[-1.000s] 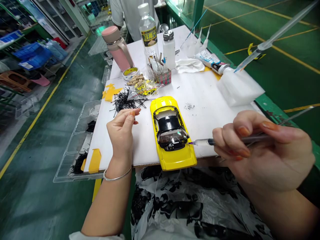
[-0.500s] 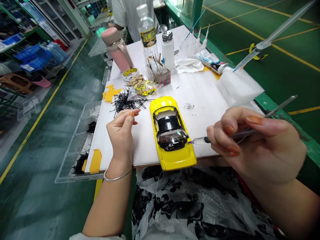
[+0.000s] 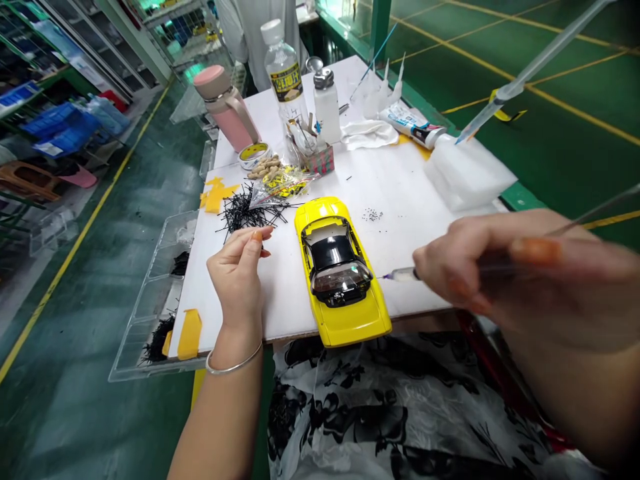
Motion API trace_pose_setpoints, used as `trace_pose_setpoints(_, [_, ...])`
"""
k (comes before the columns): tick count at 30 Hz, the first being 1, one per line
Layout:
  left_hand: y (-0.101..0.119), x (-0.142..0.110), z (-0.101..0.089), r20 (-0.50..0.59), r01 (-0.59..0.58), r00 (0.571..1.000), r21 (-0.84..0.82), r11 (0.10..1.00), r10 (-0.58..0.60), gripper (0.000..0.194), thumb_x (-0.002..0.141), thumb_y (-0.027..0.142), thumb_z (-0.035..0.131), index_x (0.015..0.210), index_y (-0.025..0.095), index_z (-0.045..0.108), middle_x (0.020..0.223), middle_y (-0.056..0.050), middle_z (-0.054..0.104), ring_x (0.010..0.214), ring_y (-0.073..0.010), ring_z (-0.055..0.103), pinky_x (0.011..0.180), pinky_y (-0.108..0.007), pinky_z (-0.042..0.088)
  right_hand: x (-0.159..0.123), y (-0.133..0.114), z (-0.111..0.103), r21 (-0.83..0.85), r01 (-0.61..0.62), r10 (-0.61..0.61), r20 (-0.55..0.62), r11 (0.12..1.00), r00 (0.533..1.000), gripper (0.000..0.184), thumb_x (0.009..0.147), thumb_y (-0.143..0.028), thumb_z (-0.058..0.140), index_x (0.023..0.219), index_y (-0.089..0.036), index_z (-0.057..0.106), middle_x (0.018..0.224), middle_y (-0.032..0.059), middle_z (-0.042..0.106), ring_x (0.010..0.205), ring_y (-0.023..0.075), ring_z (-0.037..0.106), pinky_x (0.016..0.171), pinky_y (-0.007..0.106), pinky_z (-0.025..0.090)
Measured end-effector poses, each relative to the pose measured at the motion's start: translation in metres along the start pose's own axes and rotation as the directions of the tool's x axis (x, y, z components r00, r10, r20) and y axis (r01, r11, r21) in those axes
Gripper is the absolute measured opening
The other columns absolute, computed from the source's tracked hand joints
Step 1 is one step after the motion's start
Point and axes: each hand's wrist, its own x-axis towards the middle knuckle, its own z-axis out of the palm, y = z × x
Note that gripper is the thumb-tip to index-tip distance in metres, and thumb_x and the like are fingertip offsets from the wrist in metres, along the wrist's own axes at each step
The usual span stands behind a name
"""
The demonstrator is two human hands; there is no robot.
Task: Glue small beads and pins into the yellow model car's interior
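A yellow model car [image 3: 345,327] lies on the white board [image 3: 400,173], its black interior and clear windscreen facing up. My right hand [image 3: 475,267] holds a slim syringe [image 3: 403,274], with the purple-tipped end just beside the car's right side. The hand looks blurred. Left of the car, my left hand [image 3: 237,273] is raised with fingertips pressed together, and nothing shows between them. Just beyond it lies a heap of black bristles [image 3: 250,213]. A small scatter of black beads [image 3: 373,215] sits beyond the car.
At the back of the board stand a pink flask [image 3: 225,107], a water bottle [image 3: 283,73], a dispenser bottle [image 3: 326,107] and a tube [image 3: 413,125]. A foam block [image 3: 470,175] lies right, and a clear compartment tray [image 3: 150,307] adjoins the left edge.
My right hand has shifted slightly left and blurred, with the syringe tip still beside the car. The left hand and the car stay put, while the whole view tilts a little.
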Motion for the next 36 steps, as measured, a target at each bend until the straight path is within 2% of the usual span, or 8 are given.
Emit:
trace_pose_setpoints(4, [0.0, 0.0, 0.0, 0.003, 0.005, 1.0, 0.029, 1.0, -0.005, 0.013, 0.088, 0.029, 0.073, 0.09, 0.024, 0.085, 0.091, -0.006, 0.076, 0.085, -0.0167, 0.067, 0.062, -0.022, 0.049, 0.001, 0.007, -0.016, 0.133, 0.218, -0.186, -0.221, 0.967, 0.957, 0.033, 0.086, -0.046, 0.069, 0.068, -0.018, 0.072, 0.044, -0.001, 0.041, 0.039, 0.0124, 0.037, 0.036, 0.026, 0.026])
trace_pose_setpoints(8, [0.001, -0.001, 0.0, -0.015, 0.0, 1.0, 0.069, 0.998, 0.001, 0.012, 0.087, 0.029, 0.074, 0.088, 0.023, 0.085, 0.089, -0.006, 0.075, 0.081, -0.0164, 0.065, 0.062, -0.024, 0.049, 0.003, 0.02, -0.018, 0.274, 0.267, -0.165, -0.347, 0.924, 0.923, 0.029, 0.083, -0.041, 0.063, 0.065, -0.019, 0.068, 0.045, -0.0022, 0.033, 0.042, 0.012, 0.03, 0.032, 0.021, 0.02])
trace_pose_setpoints(14, [0.001, -0.001, 0.0, -0.022, 0.008, 1.0, 0.073, 0.997, -0.006, 0.012, 0.085, 0.027, 0.074, 0.089, 0.024, 0.085, 0.09, -0.006, 0.076, 0.081, -0.0163, 0.065, 0.062, -0.025, 0.049, 0.006, 0.034, -0.013, 0.333, 0.251, -0.128, -0.349, 0.909, 0.928, 0.028, 0.085, -0.042, 0.061, 0.066, -0.021, 0.062, 0.049, -0.0025, 0.032, 0.046, 0.0124, 0.027, 0.035, 0.018, 0.022])
trace_pose_setpoints(27, [0.0, -0.002, -0.001, -0.02, 0.013, 1.0, 0.066, 0.998, -0.012, 0.012, 0.085, 0.025, 0.075, 0.09, 0.024, 0.085, 0.092, -0.007, 0.076, 0.079, -0.0157, 0.064, 0.063, -0.025, 0.049, 0.014, 0.046, -0.008, 0.311, 0.28, -0.11, -0.468, 0.908, 0.877, 0.032, 0.086, -0.045, 0.061, 0.065, -0.02, 0.06, 0.049, -0.0014, 0.036, 0.047, 0.0118, 0.031, 0.036, 0.017, 0.024])
trace_pose_setpoints(36, [0.001, -0.002, -0.001, -0.016, 0.008, 1.0, 0.064, 0.998, -0.007, 0.012, 0.086, 0.024, 0.075, 0.091, 0.025, 0.085, 0.092, -0.007, 0.076, 0.078, -0.0155, 0.064, 0.063, -0.025, 0.048, 0.015, 0.049, -0.007, 0.319, 0.294, -0.135, -0.439, 0.901, 0.888, 0.032, 0.087, -0.045, 0.06, 0.065, -0.02, 0.06, 0.048, -0.001, 0.038, 0.046, 0.0123, 0.03, 0.035, 0.018, 0.022])
